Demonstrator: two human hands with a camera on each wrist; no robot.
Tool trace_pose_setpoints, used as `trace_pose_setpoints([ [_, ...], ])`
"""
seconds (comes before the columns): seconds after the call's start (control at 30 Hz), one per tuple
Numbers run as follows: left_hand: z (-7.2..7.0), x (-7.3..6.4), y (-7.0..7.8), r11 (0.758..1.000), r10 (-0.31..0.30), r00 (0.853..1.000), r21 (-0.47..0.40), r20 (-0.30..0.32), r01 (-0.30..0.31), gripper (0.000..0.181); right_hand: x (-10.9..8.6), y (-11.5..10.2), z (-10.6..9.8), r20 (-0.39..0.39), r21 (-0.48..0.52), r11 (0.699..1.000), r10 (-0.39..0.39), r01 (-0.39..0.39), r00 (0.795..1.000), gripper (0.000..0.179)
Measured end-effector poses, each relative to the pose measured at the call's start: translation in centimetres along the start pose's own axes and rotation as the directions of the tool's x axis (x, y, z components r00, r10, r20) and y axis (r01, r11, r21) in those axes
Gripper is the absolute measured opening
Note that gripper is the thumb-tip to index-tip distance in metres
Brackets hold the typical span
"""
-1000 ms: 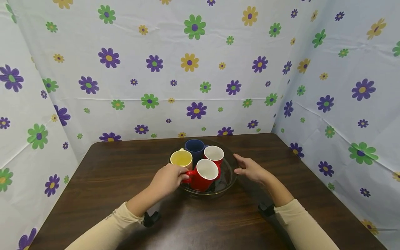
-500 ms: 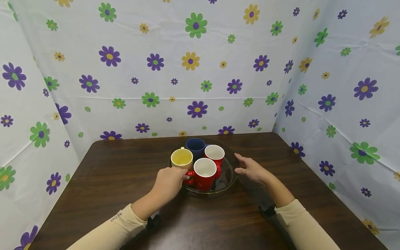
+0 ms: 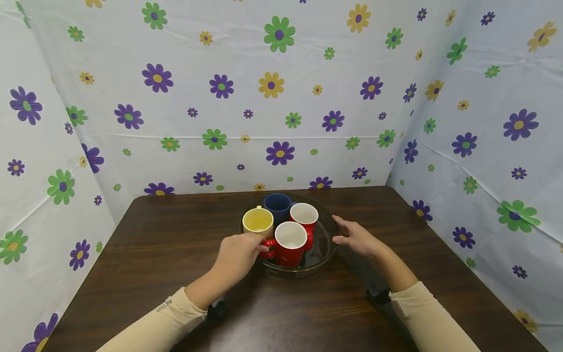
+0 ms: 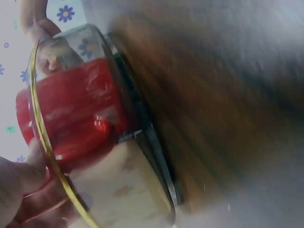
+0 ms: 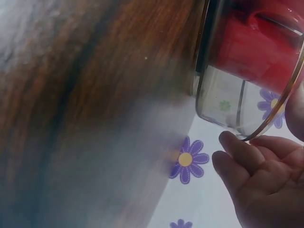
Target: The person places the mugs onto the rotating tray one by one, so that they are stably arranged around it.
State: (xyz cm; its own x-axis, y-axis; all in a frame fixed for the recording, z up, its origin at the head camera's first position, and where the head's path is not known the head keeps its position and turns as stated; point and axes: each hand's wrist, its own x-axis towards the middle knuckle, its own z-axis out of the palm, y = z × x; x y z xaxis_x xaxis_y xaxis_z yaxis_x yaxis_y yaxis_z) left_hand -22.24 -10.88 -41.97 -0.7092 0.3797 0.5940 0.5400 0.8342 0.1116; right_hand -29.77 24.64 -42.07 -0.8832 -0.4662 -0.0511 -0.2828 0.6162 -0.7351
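Observation:
In the head view, a round glass bowl (image 3: 324, 261) with a gold-coloured rim holds several mugs. My left hand (image 3: 239, 254) pinches the handle of the front red mug (image 3: 288, 255), which stands upright inside the bowl. Behind it are another red mug (image 3: 304, 214) with a white inside, a yellow mug (image 3: 258, 220) and a blue mug (image 3: 277, 206). My right hand (image 3: 355, 238) rests at the bowl's right side. In the right wrist view, its fingertips (image 5: 229, 138) touch the outside of the glass near the rim, fingers loosely bent.
The bowl stands on a dark wooden table (image 3: 176, 230), towards its far edge. Flower-patterned white sheets (image 3: 184, 98) hang behind the table and along its sides. Dark wrist devices (image 3: 377, 295) sit under both forearms.
The front red mug, gripped by its handle in my left hand, has gone from tilted to upright in the bowl. My right hand keeps its place; the head view shifted slightly.

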Motion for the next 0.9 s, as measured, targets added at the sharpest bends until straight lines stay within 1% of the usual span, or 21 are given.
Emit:
trace_pose_setpoints([
  [0.07,-0.3,0.0,-0.5,1.0,-0.008,0.999,-0.019,-0.04,0.007,0.028,0.1,-0.1,0.0,-0.012,-0.037,0.999,-0.007,0.006,1.0,0.075],
  [0.1,-0.4,0.0,-0.8,0.999,-0.024,0.998,-0.03,-0.056,0.022,0.034,0.2,-0.2,-0.1,-0.02,-0.063,0.998,-0.01,0.009,1.0,0.076],
  [0.17,-0.5,0.1,-1.4,0.995,-0.084,0.994,-0.058,-0.073,0.079,0.053,0.2,-0.5,-0.1,-0.042,-0.106,0.994,-0.021,0.016,0.999,0.08],
  [0.23,-0.5,0.3,-2.0,0.983,-0.162,0.985,-0.099,-0.065,0.155,0.077,0.2,-0.8,0.0,-0.063,-0.138,0.99,-0.031,0.022,0.998,0.084],
  [0.3,-0.4,0.3,-2.4,0.961,-0.246,0.969,-0.136,-0.011,0.242,0.1,0.2,-1.3,0.3,-0.072,-0.145,0.989,-0.034,0.024,0.997,0.09],
  [0.33,-0.3,0.3,-2.6,0.947,-0.282,0.959,-0.15,0.028,0.283,0.108,0.2,-1.6,0.5,-0.076,-0.145,0.989,-0.033,0.022,0.997,0.094],
  [0.4,-0.2,0.3,-2.7,0.922,-0.33,0.937,-0.174,0.11,0.345,0.12,0.2,-2.3,1.2,-0.085,-0.165,0.986,-0.035,0.021,0.996,0.102],
  [0.47,0.0,0.4,-2.7,0.903,-0.356,0.916,-0.187,0.185,0.388,0.123,0.2,-2.9,2.0,-0.098,-0.188,0.982,-0.041,0.022,0.994,0.113],
  [0.5,0.1,0.5,-2.7,0.894,-0.363,0.908,-0.194,0.211,0.403,0.122,0.3,-3.3,2.5,-0.107,-0.192,0.981,-0.041,0.02,0.993,0.117],
  [0.57,0.2,0.7,-2.6,0.882,-0.372,0.897,-0.208,0.24,0.422,0.12,0.4,-3.9,3.3,-0.112,-0.192,0.981,-0.03,0.008,0.993,0.124],
  [0.7,0.3,1.1,-2.4,0.867,-0.384,0.883,-0.224,0.271,0.445,0.118,0.8,-4.6,4.5,-0.088,-0.179,0.984,-0.014,-0.001,0.996,0.128],
  [0.77,0.4,1.2,-2.4,0.862,-0.389,0.876,-0.224,0.285,0.455,0.117,1.0,-4.7,4.9,-0.084,-0.189,0.982,-0.021,0.005,0.996,0.128],
  [0.83,0.5,1.3,-2.4,0.856,-0.394,0.873,-0.231,0.288,0.462,0.116,1.1,-4.8,5.2,-0.097,-0.208,0.978,-0.037,0.016,0.995,0.13],
  [0.9,0.6,1.3,-2.4,0.855,-0.399,0.873,-0.231,0.282,0.465,0.114,1.2,-4.8,5.5,-0.11,-0.218,0.976,-0.038,0.013,0.993,0.131],
])
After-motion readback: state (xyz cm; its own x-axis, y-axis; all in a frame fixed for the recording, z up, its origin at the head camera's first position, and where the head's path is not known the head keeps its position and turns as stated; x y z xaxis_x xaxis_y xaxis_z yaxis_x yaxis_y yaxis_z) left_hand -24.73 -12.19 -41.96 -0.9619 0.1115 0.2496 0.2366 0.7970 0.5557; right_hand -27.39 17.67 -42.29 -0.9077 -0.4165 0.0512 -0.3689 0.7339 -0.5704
